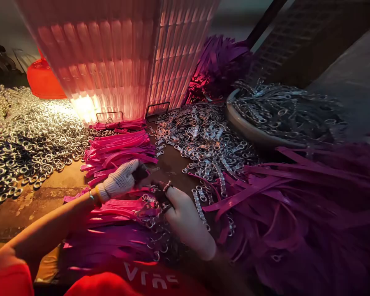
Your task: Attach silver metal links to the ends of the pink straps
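My left hand (121,179), in a white knitted glove with dark fingertips, is closed in a pinch above a row of pink straps (120,150). What it pinches is too small to make out. Facing it just to the right is my right hand (182,216), with dark covers on its fingers and bands around them. Its fingers are bent together, and they hide whatever is between them. Beneath both hands lie more pink straps (117,211) with metal ring ends (149,223). Purple straps (111,246) lie nearest my body.
Loose metal rings (33,135) are heaped at left below a red lamp (45,80). A ribbed translucent panel (111,61) stands at the back. Short metal chain pieces (208,135) lie right of centre, beside a full basin (249,129). Purple straps (296,213) pile up at right.
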A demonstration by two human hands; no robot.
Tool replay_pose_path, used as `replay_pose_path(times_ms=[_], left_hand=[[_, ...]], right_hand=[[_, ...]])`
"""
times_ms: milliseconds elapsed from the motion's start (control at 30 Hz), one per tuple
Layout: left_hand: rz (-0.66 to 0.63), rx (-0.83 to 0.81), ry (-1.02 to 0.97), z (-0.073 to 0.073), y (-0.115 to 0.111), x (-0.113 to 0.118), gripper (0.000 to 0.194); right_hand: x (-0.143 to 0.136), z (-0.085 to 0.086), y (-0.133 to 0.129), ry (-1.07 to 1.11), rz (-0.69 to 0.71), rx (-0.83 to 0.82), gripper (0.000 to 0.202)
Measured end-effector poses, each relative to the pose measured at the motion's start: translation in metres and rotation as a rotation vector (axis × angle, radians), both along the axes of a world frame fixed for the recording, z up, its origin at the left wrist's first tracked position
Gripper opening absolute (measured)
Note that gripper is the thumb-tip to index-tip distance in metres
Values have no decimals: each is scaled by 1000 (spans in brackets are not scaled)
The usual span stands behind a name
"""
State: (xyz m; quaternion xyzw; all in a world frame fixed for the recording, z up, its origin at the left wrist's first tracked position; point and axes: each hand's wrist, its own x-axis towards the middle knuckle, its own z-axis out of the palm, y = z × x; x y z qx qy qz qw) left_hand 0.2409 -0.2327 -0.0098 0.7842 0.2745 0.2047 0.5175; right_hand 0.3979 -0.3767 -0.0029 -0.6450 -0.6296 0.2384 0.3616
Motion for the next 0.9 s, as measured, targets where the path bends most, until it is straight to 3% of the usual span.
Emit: replay_pose_path(times_ms=[67, 133, 233, 367, 567, 633, 767, 900], left_hand=[[9, -216, -13, 19, -22, -18, 31], [36, -294, -9, 31, -42, -28, 37], [86, -355, -32, 36, -61, -34, 38], [120, -299, 67, 26, -74, -33, 37], [109, 135, 215, -6, -88, -37, 5], [100, 129, 200, -16, -89, -40, 9], [81, -69, 112, -24, -85, -43, 11], [153, 58, 245, -22, -87, -46, 15]], right_hand=[[-10, 8, 1, -154, 22, 9, 41], [-19, 15, 1, -366, 31, -46, 32], [-28, 22, -2, -627, 70, -104, 18], [-33, 22, -10, -820, 138, -57, 15], [-32, 10, -14, -861, 188, -29, 20], [-32, 9, -15, -841, 192, -95, 17], [-30, 12, -13, -766, 227, -231, 24], [-29, 13, -2, -697, 265, -396, 29]])
